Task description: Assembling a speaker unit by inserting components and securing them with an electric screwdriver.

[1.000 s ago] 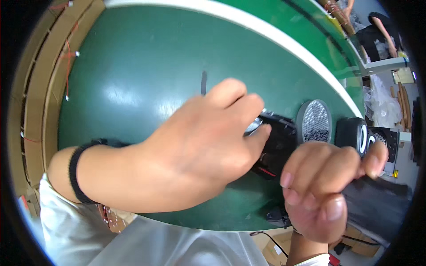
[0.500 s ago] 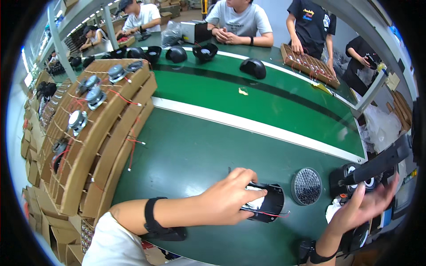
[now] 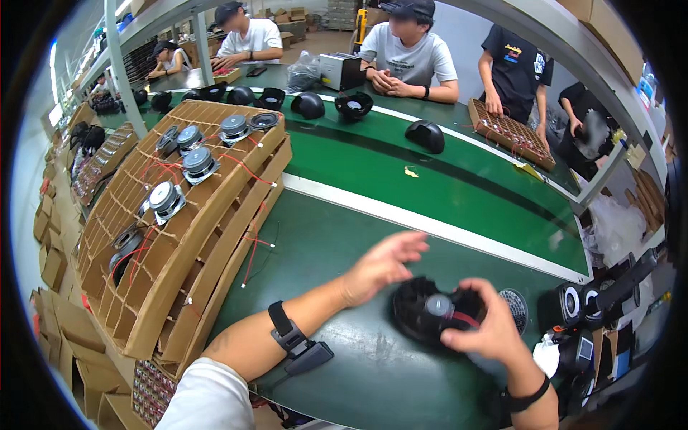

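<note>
Head | black housing [image 3: 411, 315]: right edge clasped by right hand [image 3: 493, 324] | left hand [image 3: 378, 269]: spread, empty

Between your hands, over the desk [image 3: 322, 222], sits a shell [image 3: 412, 315]: the fingers of your right hand [image 3: 491, 326] hold its right side, while your left hand [image 3: 383, 266] hovers just beyond its left side. A dish [image 3: 517, 309] lies to the right, partly behind your right hand; farther right stand speaker housings [image 3: 552, 304]. At your left, carton trays [image 3: 161, 304] are stacked, speakers [image 3: 199, 165] resting on the top one, wires [image 3: 253, 254] hanging down their right side. Beyond the desk, behind a strip [image 3: 430, 224], runs a conveyor belt [image 3: 344, 158] with a scrap [image 3: 411, 172] and other shells [image 3: 426, 136] on it. Across it, toward the right, a co-worker [image 3: 512, 75] stands behind a compartment tray [image 3: 494, 136].
</note>
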Demonstrator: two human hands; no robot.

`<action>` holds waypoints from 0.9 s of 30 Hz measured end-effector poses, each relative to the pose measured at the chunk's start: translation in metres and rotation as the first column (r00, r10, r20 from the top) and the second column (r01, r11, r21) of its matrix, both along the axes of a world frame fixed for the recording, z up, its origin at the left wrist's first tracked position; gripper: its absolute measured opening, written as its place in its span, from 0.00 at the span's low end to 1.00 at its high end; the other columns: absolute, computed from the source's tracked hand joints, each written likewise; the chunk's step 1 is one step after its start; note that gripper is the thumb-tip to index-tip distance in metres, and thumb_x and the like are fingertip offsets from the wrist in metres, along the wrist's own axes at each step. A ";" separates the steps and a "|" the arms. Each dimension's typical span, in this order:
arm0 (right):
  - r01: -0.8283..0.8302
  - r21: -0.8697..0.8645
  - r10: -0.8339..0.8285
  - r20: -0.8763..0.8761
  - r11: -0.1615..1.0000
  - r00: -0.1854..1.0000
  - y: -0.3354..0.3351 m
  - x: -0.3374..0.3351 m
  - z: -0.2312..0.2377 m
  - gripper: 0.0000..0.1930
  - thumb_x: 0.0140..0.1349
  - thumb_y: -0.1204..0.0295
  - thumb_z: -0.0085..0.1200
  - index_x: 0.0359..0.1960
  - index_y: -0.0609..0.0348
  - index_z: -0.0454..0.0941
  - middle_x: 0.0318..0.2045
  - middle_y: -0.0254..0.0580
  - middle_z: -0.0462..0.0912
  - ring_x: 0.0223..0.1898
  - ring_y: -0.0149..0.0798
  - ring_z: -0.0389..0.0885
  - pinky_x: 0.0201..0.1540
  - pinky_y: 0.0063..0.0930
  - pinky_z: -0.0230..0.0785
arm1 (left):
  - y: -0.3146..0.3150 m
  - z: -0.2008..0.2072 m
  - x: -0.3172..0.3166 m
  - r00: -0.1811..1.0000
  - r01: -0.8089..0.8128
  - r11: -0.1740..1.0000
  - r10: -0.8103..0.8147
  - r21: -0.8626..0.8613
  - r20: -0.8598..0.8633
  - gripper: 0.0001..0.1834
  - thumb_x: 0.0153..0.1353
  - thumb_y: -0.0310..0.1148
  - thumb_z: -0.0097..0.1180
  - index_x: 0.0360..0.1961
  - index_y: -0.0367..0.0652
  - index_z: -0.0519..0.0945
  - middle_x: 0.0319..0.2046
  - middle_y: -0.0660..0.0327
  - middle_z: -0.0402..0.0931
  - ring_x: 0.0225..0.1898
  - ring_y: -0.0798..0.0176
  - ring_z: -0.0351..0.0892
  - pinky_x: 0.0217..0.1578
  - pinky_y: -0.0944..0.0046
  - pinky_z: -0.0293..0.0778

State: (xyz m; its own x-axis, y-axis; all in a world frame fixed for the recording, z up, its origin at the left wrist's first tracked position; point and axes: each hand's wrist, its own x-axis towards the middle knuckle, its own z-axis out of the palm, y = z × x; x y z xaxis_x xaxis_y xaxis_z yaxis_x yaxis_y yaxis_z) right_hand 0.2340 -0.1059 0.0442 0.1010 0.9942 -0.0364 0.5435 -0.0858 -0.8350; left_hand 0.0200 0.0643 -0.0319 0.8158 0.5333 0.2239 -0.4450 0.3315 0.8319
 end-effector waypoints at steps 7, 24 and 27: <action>0.413 0.126 -0.430 0.153 0.902 0.890 0.173 0.053 0.019 0.55 0.37 0.41 0.75 0.55 0.78 0.67 0.48 0.61 0.79 0.50 0.46 0.79 0.53 0.35 0.72 | 0.000 -0.010 0.010 0.744 -0.571 0.798 0.602 0.191 -0.290 0.18 0.68 0.30 0.51 0.57 0.35 0.71 0.48 0.57 0.76 0.47 0.70 0.75 0.46 0.68 0.75; 0.754 0.114 -0.755 0.232 0.647 0.613 0.388 0.167 -0.051 0.76 0.30 0.38 0.77 0.70 0.77 0.39 0.65 0.69 0.59 0.67 0.58 0.64 0.66 0.41 0.66 | -0.008 -0.007 0.008 0.720 -0.481 0.773 0.617 0.413 -0.316 0.14 0.60 0.21 0.58 0.49 0.34 0.76 0.40 0.59 0.78 0.41 0.71 0.77 0.43 0.70 0.75; 0.804 0.050 -0.796 0.189 0.593 0.575 0.359 0.152 -0.043 0.73 0.38 0.41 0.74 0.73 0.65 0.33 0.68 0.70 0.53 0.67 0.60 0.63 0.66 0.41 0.65 | -0.008 -0.003 0.014 0.724 -0.478 0.766 0.621 0.430 -0.302 0.14 0.60 0.20 0.56 0.48 0.34 0.76 0.40 0.59 0.78 0.41 0.71 0.76 0.43 0.71 0.75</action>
State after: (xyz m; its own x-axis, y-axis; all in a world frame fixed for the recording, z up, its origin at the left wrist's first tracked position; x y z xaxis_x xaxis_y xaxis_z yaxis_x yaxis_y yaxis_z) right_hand 0.3856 0.2535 0.0009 0.8627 0.5047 0.0327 0.3704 -0.5865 -0.7202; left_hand 0.0341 0.0562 -0.0353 0.4470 0.8775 0.1734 -0.0661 -0.1609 0.9848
